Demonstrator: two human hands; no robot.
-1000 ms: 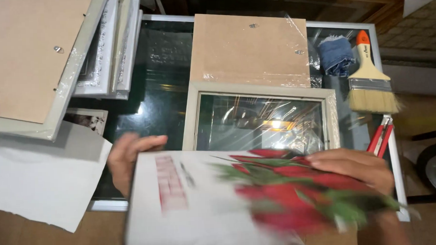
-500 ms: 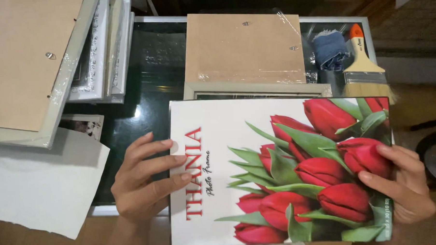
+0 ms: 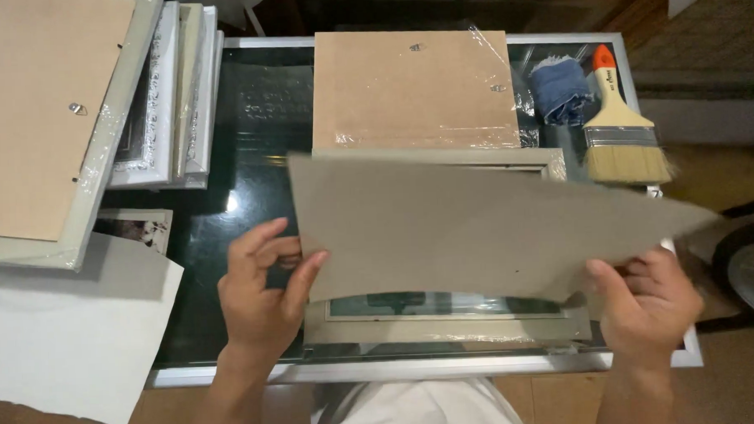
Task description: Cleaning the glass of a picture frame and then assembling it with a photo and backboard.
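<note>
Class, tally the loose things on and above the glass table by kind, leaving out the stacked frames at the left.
Grey cardboard sheet: 1
Brown backing board: 1
Wooden-handled paintbrush: 1
Blue denim cloth: 1
White paper sheet: 1
Total: 5

Grey cardboard sheet (image 3: 478, 225), tilted, above frame (image 3: 447, 318)

A single head-worn camera looks steeply down from above the person's chest onto a dark glass-topped table (image 3: 257, 116), close enough that the tabletop fills most of the frame. The person's white shirt (image 3: 417, 411) sits at the bottom edge, so the view faces away from the body toward the table's far side. Left hand (image 3: 259, 295) and right hand (image 3: 647, 303) appear low in the frame, nearest the lens. There is no second view to share the scene
</note>
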